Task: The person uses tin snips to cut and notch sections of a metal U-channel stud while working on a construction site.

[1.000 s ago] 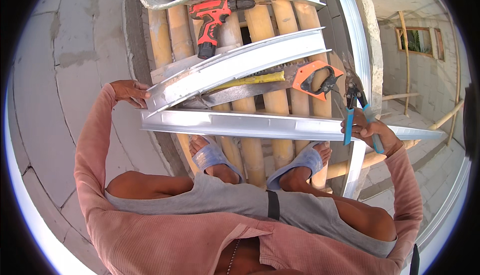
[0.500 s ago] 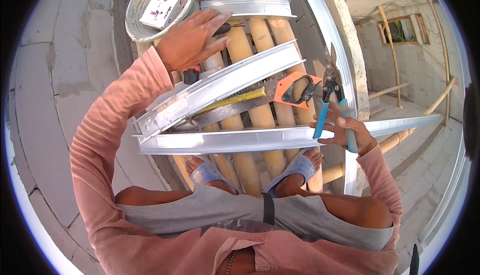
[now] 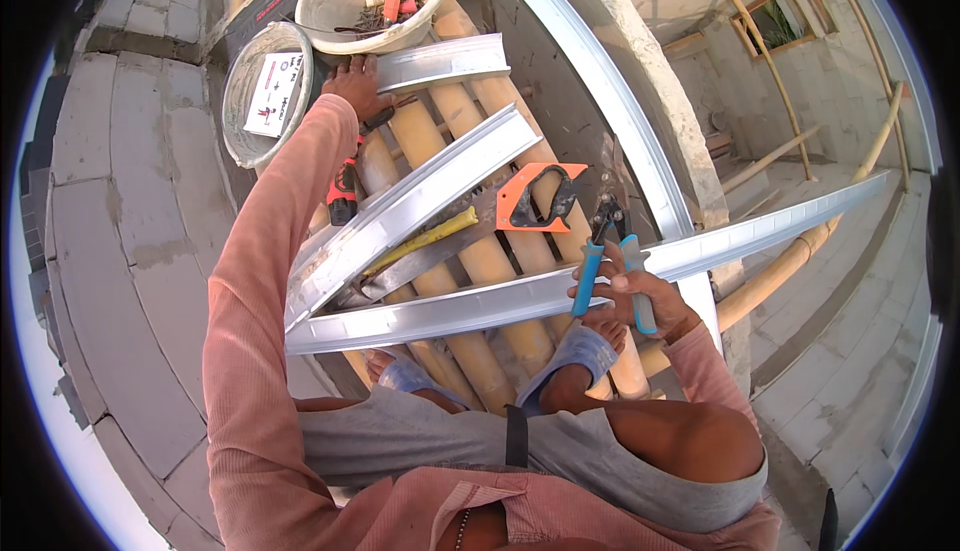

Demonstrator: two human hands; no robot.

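My left hand [image 3: 358, 86] reaches forward beside the near bucket, at the left end of a short silver metal channel [image 3: 445, 61]. Its fingers point away, a little apart; whether they touch the channel is unclear. A dark-handled tool [image 3: 380, 116] lies just below that hand. At the right, my right hand [image 3: 640, 296] is closed around tin snips [image 3: 608, 216] with turquoise-and-grey handles. The blades point up and away, partly apart. Behind this hand runs a long metal channel [image 3: 450, 311], lying across in front of my feet.
Another channel [image 3: 420, 206] slants over bamboo poles [image 3: 480, 256]. Beside it are an orange-handled saw [image 3: 510, 201], a yellow-handled tool [image 3: 425, 241] and a red-and-black tool [image 3: 342, 191]. One bucket [image 3: 235, 116] holds a white box [image 3: 272, 96]; another [image 3: 330, 16] holds fasteners and a red-handled tool.
The view has shifted, bringing more of the far bucket into sight. My left hand has reached farther forward to the short channel's end. My right hand keeps hold of the tin snips.
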